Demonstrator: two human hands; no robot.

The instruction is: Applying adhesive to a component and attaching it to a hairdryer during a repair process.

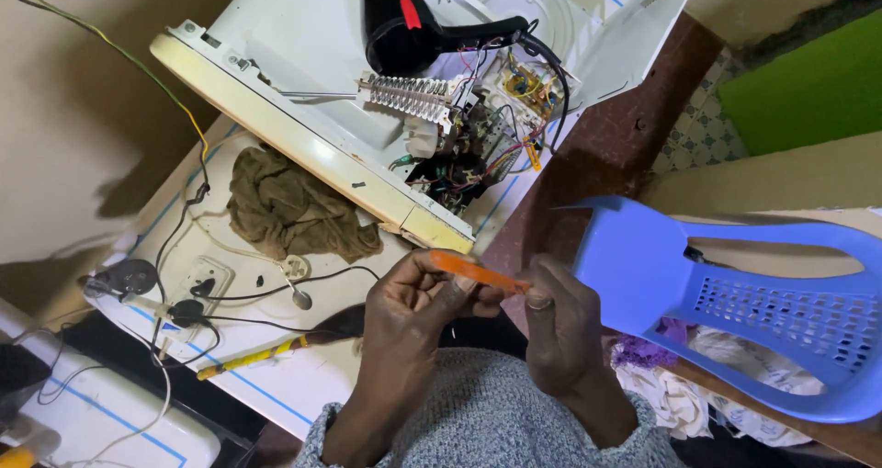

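Together we hold a slim orange tool (478, 272) just above the near edge of the tabletop (312, 385). Our left hand (413, 298) is curled around its left end, and our right hand (551, 316) pinches its right end between thumb and fingertips, so the tool runs slightly downhill from left to right between them. Just beyond our hands lies an opened white appliance (303, 110), tilted, with its wiring and a small circuit board (528, 82) bared. A black hair dryer (413, 27) rests on top of it, beside a white ribbed heating element (409, 96). Left of the hands, a crumpled brown rag (294, 206) sits on the tabletop, near a white power strip (197, 289) with black cords. A yellow-handled brush (276, 344) lies close to our left wrist. A blue plastic chair (735, 293) lies tipped to our right.
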